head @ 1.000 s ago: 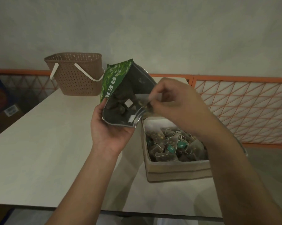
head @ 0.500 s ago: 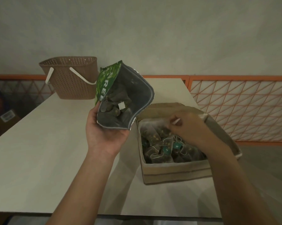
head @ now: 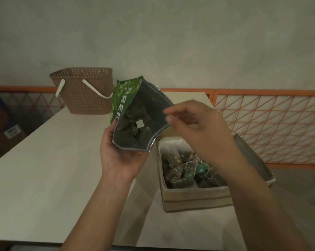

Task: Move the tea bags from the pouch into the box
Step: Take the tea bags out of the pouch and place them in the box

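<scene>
My left hand grips a green pouch from below, its silver-lined mouth tilted open toward me. Dark tea bags lie inside it, one with a white tag. My right hand hovers at the pouch's right rim, blurred, fingers loosely curled and nothing visible in them. Below it stands a beige cardboard box on the table, holding several tea bags with strings and teal tags.
A brown perforated basket with white handles stands at the table's far left. An orange lattice railing runs behind and to the right. The table's near edge is close to me; a cardboard carton sits off to the left.
My right hand took a tea bag from the pouch, lowered it into the box, and has risen back to the pouch's mouth. The left hand kept holding the pouch.
</scene>
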`<state>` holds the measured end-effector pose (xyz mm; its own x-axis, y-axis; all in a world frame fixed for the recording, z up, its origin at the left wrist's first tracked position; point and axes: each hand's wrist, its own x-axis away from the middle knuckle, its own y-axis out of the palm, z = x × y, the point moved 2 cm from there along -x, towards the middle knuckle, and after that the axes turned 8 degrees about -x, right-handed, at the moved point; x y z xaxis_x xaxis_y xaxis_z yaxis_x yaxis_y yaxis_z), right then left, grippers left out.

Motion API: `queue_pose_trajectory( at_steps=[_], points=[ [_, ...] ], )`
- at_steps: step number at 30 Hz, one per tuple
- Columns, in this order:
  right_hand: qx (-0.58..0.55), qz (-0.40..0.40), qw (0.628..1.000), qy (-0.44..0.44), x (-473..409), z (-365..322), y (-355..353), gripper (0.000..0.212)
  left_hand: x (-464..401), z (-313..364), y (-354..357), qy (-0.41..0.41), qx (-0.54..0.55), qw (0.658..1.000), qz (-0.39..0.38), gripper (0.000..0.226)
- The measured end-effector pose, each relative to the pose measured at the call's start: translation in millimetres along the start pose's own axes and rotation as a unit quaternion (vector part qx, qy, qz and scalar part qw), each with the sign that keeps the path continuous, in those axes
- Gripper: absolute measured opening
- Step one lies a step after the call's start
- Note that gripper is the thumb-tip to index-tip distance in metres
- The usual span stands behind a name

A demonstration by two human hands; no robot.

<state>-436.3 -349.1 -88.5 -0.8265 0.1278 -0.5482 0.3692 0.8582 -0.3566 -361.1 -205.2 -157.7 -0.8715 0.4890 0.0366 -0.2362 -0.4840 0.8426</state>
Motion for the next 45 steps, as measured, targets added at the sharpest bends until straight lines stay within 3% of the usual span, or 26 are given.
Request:
queue_pose_trajectory(
  at_steps=[3,7,14,17,22,29,32,36,40,45],
  points=[
    [0.038,-0.077,0.996,-0.021,-16.8,-12.5,26.1,0.02,0.9,0.1,-0.6,0.013,0.005,1.0,0.002,0.049],
    [0.194,-0.174,0.965,-0.016,-46.3,-0.1,61.2,0.026,0.7,-0.5,-4.6,0.015,0.004,1.0,0.007,0.04],
    [0.373,-0.233,0.898,-0.02,-74.0,27.6,90.9,0.036,-0.2,1.1,-8.9,0.007,0.022,1.0,0.014,0.045],
    [0.395,-0.224,0.89,-0.035,-76.8,30.7,95.6,0.028,-0.9,1.1,-9.6,0.004,0.021,1.0,0.009,0.046],
    [0.356,-0.194,0.913,-0.042,-74.3,31.7,88.4,0.016,-2.0,1.8,-11.2,0.003,0.015,1.0,0.007,0.044],
    [0.128,-0.128,0.983,-0.009,-47.8,4.2,47.9,0.006,-2.7,5.1,-5.5,0.015,0.022,1.0,-0.011,0.04],
    [-0.002,-0.062,0.998,0.011,-35.7,-0.1,24.4,0.01,-4.0,4.1,-5.5,0.009,0.022,1.0,-0.015,0.043],
    [-0.091,0.061,0.994,-0.004,-24.3,3.7,-7.8,0.01,-5.3,3.5,-5.1,0.012,0.026,0.999,-0.026,0.041],
    [-0.052,0.117,0.991,0.033,-13.1,33.7,-29.1,0.008,-6.8,5.4,-6.4,0.017,0.043,0.999,-0.026,0.048],
    [0.11,-0.005,0.983,0.15,7.0,75.6,-25.3,0.003,-6.1,1.2,-3.5,0.012,0.052,0.998,-0.019,0.048]
  ],
)
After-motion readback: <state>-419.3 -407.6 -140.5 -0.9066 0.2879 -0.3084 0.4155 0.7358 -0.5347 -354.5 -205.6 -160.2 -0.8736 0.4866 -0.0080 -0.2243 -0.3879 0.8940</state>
